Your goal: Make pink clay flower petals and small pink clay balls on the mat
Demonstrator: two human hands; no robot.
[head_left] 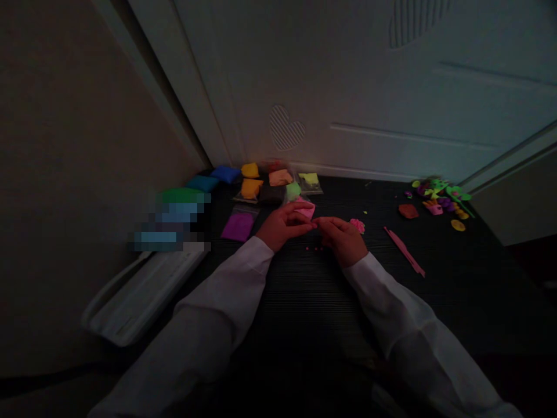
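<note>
My left hand (282, 226) and my right hand (342, 237) meet fingertip to fingertip over a dark ribbed mat (304, 290). Both are curled into a pinch around something tiny that I cannot make out. A pink clay packet (304, 208) lies just behind the left fingers. A small pink clay flower (357, 225) sits beside my right hand. A few pink crumbs (314, 249) lie on the mat under the hands. Both arms wear white sleeves.
Several coloured clay packets lie at the back left: purple (238, 225), orange (251, 187), blue (226, 173), green (181, 195). A pink stick tool (404, 251) lies right of my hands. Finished clay pieces (439, 196) sit at the far right. A white tray (143, 296) rests at left. A white door stands behind.
</note>
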